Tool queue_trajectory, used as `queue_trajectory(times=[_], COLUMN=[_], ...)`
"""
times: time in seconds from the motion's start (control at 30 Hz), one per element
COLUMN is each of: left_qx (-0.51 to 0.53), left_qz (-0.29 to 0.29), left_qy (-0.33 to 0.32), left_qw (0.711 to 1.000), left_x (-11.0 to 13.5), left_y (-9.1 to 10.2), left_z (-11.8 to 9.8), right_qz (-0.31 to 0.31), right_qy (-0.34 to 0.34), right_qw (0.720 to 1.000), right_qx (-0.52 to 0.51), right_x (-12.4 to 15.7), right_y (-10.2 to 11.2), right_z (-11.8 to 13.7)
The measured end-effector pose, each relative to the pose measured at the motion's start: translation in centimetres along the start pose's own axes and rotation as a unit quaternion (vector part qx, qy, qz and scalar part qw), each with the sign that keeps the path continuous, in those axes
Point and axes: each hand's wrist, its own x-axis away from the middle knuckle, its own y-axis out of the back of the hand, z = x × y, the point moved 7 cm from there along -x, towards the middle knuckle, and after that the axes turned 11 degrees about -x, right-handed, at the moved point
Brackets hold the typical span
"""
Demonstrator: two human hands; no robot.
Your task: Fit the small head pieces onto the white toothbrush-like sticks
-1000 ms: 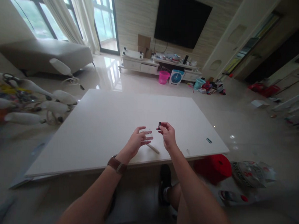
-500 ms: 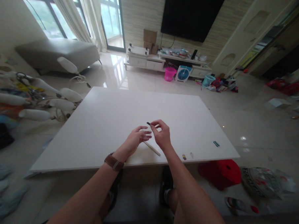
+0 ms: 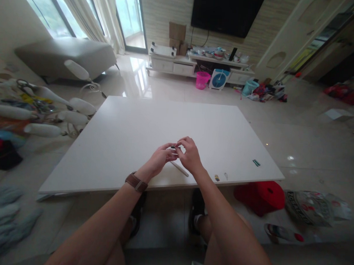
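Above the white table my two hands meet at a small dark strip, too small to name its kind. My right hand pinches it between thumb and fingertips. The thumb and forefinger of my left hand close on its other end, with the lower fingers curled beneath. A pale, slim stick lies on the tabletop just under the hands. To the right, near the front edge, are a small yellow and dark piece and a small clear piece. Farther right lies a dark green strip-like item.
The white table spans the middle. By its right front corner stand a red cylindrical object and a printed plastic bag on the floor. A lamp with several white shades is at the left. My legs are under the front edge.
My right hand has brought the dark strip down and left to my left hand, whose spread fingers have closed in on it. The view has shifted slightly.
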Motion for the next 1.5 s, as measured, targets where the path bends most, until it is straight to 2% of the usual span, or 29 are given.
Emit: queue_trajectory(times=[0.23,0.43,0.63,0.77,1.0,1.3,1.4,1.5], left_qx=[-0.004,-0.007,0.004,0.041,0.023,-0.004,-0.015,-0.031], left_qz=[0.007,-0.016,-0.024,-0.020,-0.047,-0.035,-0.022,-0.011], left_qy=[-0.006,-0.020,-0.040,-0.039,-0.054,-0.057,-0.063,-0.065], left_qw=[1.000,1.000,0.999,0.998,0.997,0.998,0.998,0.997], left_x=[-0.2,0.3,1.0,0.9,0.2,0.3,0.6,0.7], left_y=[0.3,1.2,1.2,1.0,1.5,1.2,0.5,-0.5], left_z=[-1.0,-1.5,-1.9,-1.8,-2.0,-2.7,-2.6,-2.2], right_qz=[-0.040,-0.074,-0.058,-0.052,-0.036,-0.018,-0.015,-0.028], right_qy=[-0.044,-0.073,-0.056,-0.062,-0.063,-0.069,-0.066,-0.077], right_qw=[0.997,0.993,0.996,0.997,0.997,0.997,0.998,0.996], right_qx=[-0.049,-0.059,-0.030,-0.014,-0.013,-0.020,-0.011,-0.026], right_x=[-0.5,-0.1,1.2,1.8,0.8,0.4,1.2,2.2], right_y=[0.6,0.7,0.9,1.1,0.2,-0.5,0.0,2.1], right_z=[-0.2,-0.5,0.1,-0.5,-1.2,-1.0,-0.2,0.2])
